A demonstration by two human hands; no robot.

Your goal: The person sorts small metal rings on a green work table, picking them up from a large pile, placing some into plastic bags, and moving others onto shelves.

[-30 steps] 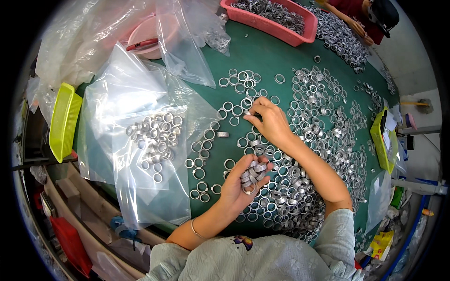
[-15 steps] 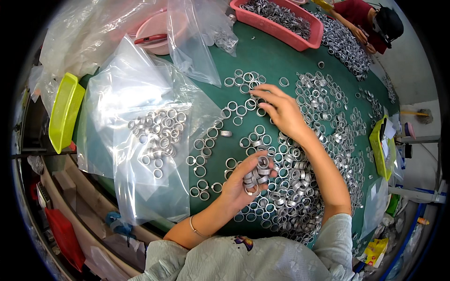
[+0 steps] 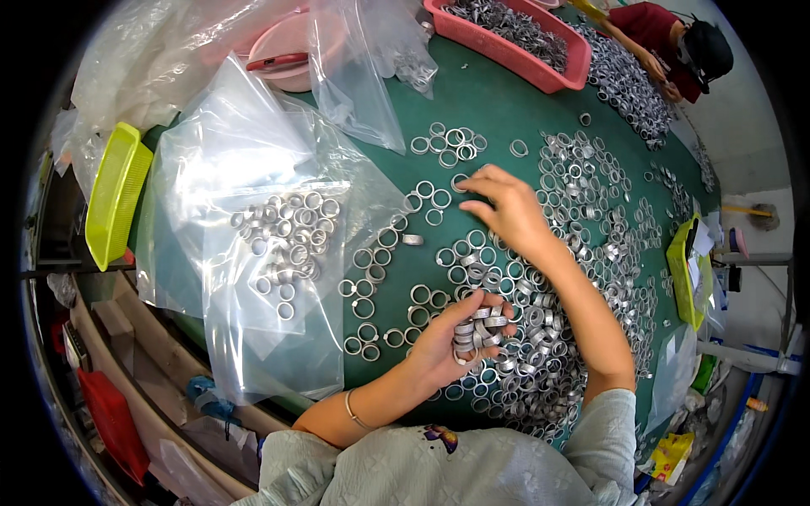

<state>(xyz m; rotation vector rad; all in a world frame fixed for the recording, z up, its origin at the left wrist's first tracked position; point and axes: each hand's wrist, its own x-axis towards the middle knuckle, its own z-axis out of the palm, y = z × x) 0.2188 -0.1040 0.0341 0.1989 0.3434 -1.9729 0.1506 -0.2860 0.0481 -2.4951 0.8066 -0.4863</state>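
My left hand (image 3: 439, 347) is closed around a handful of grey metal rings (image 3: 479, 329), which show between its thumb and fingers over a heap of the same rings. Farther off, my right hand (image 3: 510, 211) reaches left over the table, thumb and bent fingers apart. Its fingertips are at a single ring (image 3: 460, 183) lying on the green table; its palm is hidden. Left of those fingertips lie a few loose rings (image 3: 440, 198), and a small cluster (image 3: 449, 158) lies beyond them. More rings (image 3: 369, 274) trail between the left hand and the plastic bags.
Clear plastic bags (image 3: 194, 194) lie at left with a pile of rings (image 3: 297, 236) on them. A yellow-green basket (image 3: 118, 198) stands far left, another (image 3: 688, 274) at right. At the back are a pink bin (image 3: 557, 80) of metal parts and a co-worker (image 3: 650, 34) beside another heap.
My left hand has moved slightly right and turned, so its rings face differently. The right hand has drawn back a little from the far cluster, its fingers more bent.
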